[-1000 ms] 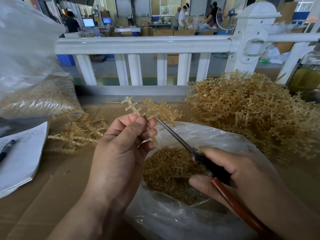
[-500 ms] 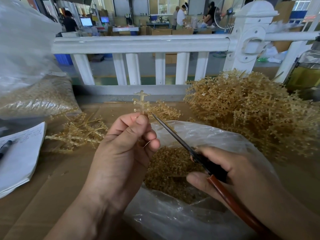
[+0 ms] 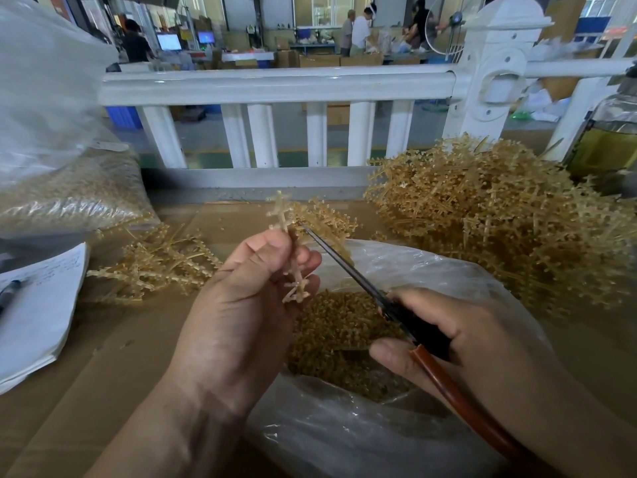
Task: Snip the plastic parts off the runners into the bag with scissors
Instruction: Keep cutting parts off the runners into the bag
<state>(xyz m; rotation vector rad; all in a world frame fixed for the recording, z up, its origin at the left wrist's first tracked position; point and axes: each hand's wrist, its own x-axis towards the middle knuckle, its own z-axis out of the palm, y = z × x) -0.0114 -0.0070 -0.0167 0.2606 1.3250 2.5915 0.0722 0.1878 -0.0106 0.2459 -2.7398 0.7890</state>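
Observation:
My left hand pinches a small tan plastic runner upright between thumb and fingers, above the open clear plastic bag. The bag holds a heap of cut tan parts. My right hand grips scissors with dark blades and red-brown handles. The blade tips touch the runner just above my left thumb. A big pile of uncut runners lies at the right.
A smaller heap of runners lies at the left on the cardboard surface. A filled clear bag, a paper pad with a pen, a white railing and a bottle ring the work area.
The runner has slid further up and down through my left fingers, with its lower end now showing below them. The scissor tips stay at the runner.

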